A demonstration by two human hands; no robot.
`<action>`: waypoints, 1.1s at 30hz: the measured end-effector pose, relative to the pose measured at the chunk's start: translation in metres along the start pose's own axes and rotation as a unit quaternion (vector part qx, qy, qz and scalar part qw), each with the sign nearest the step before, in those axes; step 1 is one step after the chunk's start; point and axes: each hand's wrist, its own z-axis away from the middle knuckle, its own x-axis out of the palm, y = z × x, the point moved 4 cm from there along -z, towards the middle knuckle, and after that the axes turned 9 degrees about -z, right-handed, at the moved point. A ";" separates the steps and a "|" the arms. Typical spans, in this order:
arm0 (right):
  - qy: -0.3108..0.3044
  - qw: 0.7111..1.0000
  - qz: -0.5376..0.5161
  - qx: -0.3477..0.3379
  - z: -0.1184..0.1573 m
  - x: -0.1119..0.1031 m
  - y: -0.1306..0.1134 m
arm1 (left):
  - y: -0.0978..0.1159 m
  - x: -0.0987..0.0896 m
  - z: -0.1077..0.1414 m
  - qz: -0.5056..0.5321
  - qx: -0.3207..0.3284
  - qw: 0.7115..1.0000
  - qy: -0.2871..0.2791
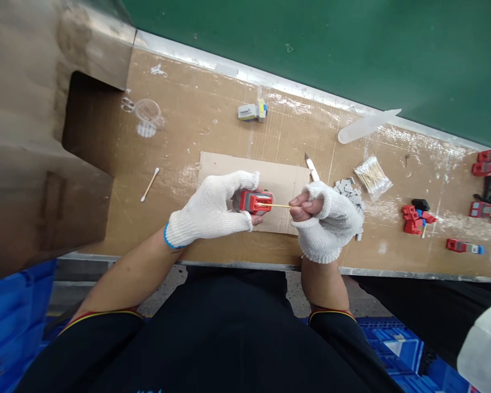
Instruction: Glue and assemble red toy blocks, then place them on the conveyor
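Observation:
My left hand (216,204), in a white fingerless knit glove, is closed around a red and grey plastic toy part (251,202). Between the thumb and fingertips of my right hand (323,218), gloved the same way, is a thin cotton swab (280,206). The swab's tip reaches into the recess in the red part's end that faces right. Both hands are above a piece of cardboard (286,173) on the bench. Small grey pieces (347,191) are heaped beside my right hand, which partly hides them.
Behind are a grey-yellow toy part (252,111), a clear cup (147,111) and a white plastic blade (368,125). A pointed tool (311,168), bagged swabs (373,177) and red parts (413,219) lie rightward. A loose swab (149,184) and a metal housing (45,142) are left.

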 end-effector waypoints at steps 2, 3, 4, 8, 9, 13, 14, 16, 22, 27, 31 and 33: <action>-0.001 1.000 0.017 -0.006 0.001 -0.001 0.000 | 0.000 0.000 0.000 0.008 -0.004 1.000 0.001; 0.000 1.000 0.027 -0.009 0.001 -0.002 -0.001 | 0.000 0.001 -0.001 0.009 -0.005 1.000 0.001; -0.001 0.999 0.037 -0.012 0.001 -0.002 -0.001 | 0.000 0.001 -0.001 0.008 -0.004 1.000 0.002; -0.006 0.997 0.066 -0.027 0.002 -0.002 -0.005 | 0.001 0.000 -0.001 -0.018 0.004 1.000 0.004; -0.007 0.997 0.073 -0.032 0.001 -0.003 -0.007 | 0.001 0.000 -0.001 -0.030 0.004 1.000 0.003; -0.028 0.994 0.090 -0.054 0.002 -0.002 -0.009 | 0.000 -0.002 0.000 -0.056 0.005 0.998 0.009; -0.034 0.993 0.092 -0.059 0.003 -0.002 -0.009 | -0.001 -0.003 0.000 -0.055 0.006 0.998 0.012; -0.041 0.992 0.099 -0.065 0.004 -0.002 -0.008 | -0.002 -0.004 0.000 -0.051 0.009 0.999 0.016; -0.040 0.991 0.101 -0.084 -0.003 0.000 -0.011 | 0.003 -0.008 -0.002 -0.054 0.016 0.998 0.024; -0.042 0.989 0.108 -0.090 -0.007 0.000 -0.014 | 0.003 -0.010 -0.002 -0.058 0.013 0.998 0.027; -0.036 0.987 0.121 -0.100 -0.004 -0.004 -0.012 | 0.002 -0.010 -0.001 -0.060 0.007 0.998 0.030; -0.034 0.987 0.123 -0.100 -0.004 -0.005 -0.011 | 0.001 -0.011 0.000 -0.065 0.003 0.997 0.036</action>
